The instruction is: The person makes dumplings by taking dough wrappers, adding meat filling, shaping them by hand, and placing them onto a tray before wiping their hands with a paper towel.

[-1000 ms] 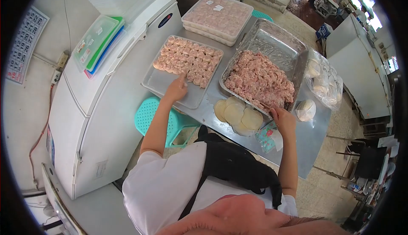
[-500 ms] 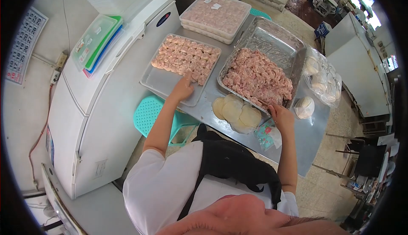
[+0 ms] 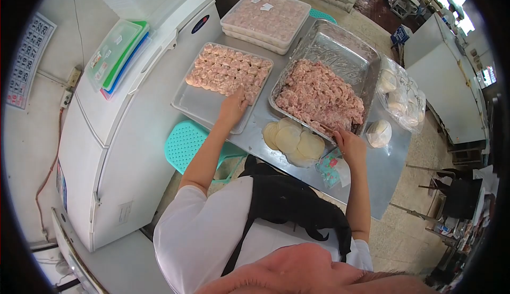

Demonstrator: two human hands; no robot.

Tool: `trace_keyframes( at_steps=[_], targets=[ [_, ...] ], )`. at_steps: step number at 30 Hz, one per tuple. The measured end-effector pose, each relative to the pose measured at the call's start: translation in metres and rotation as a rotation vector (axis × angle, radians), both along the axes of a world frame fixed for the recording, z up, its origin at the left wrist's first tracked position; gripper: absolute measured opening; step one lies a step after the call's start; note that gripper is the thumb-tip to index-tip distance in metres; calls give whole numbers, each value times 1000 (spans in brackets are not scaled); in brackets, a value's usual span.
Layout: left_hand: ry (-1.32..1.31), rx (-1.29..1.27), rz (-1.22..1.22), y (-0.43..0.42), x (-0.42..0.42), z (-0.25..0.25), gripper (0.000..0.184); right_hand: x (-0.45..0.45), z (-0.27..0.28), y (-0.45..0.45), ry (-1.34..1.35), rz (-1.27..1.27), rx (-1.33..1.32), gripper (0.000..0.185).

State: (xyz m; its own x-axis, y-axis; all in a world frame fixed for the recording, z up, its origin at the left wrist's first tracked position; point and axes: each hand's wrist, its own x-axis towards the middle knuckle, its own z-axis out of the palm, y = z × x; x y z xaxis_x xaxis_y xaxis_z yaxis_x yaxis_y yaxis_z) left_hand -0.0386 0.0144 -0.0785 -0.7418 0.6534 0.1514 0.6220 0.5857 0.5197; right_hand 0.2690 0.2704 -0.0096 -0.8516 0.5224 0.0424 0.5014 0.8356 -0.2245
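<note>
My left hand (image 3: pixel 234 107) reaches over the pale tray (image 3: pixel 199 101), its fingers pressed together against the front right end of the rows of meat dumplings (image 3: pixel 226 70); what lies between them is too small to make out. My right hand (image 3: pixel 350 146) is closed on a thin stick-like tool (image 3: pixel 328 128) at the near rim of a deep metal pan (image 3: pixel 378 63). Ground meat (image 3: pixel 321 94) fills the pan's near part. Round dough wrappers (image 3: pixel 289 139) lie overlapping on the metal table (image 3: pixel 380 187), just in front of the pan.
Stacked lidded containers (image 3: pixel 265 17) stand behind the tray. Right of the pan are a wrapped white bundle (image 3: pixel 379 133) and a plastic bag of pale bundles (image 3: pixel 401 100). A patterned packet (image 3: pixel 330 170) lies near the front edge. A turquoise stool (image 3: pixel 186 144) and white freezer (image 3: pixel 133 134) are at left.
My left hand has moved slightly right and its fingers have drawn together at the dumplings, where one finger pointed before. My right hand remains by the pan's rim. The whole view has shifted slightly.
</note>
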Motion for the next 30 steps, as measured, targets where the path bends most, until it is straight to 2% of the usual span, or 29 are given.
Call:
trace_keyframes(
  at_steps=[3,5,9,12,15,17,19,21,22,24,27,29,30],
  targets=[
    [56,31,-96,-6,-1,-12,50,1,-2,2,-7,6,2,30],
    [59,-18,-101,-9,0,-1,50,1,1,6,-53,2,-8,30],
    [103,-61,-147,-3,-3,1,50,11,35,36,-113,53,57,32],
    [222,102,-232,7,2,7,43,5,63,36,-175,65,127,31],
    [354,204,-285,23,39,45,34,8,21,15,-290,117,77,28],
    [15,213,-487,31,75,59,26,12,25,11,-192,173,90,27],
    [41,151,-765,44,108,41,21,14,39,13,-182,184,125,26],
    [-126,236,-867,62,141,14,20,8,65,20,-259,147,180,25],
    [-57,275,-872,71,151,2,20,10,57,20,-310,212,204,26],
    [85,355,-878,84,162,-14,21,8,36,-7,-173,170,117,28],
    [21,297,-884,90,158,-12,16,2,22,-11,-26,124,-19,34],
    [-111,315,-851,88,154,-15,16,-5,22,-6,42,107,-100,36],
    [-174,325,-834,88,151,-11,16,-12,27,-3,59,129,-20,35]
  ],
)
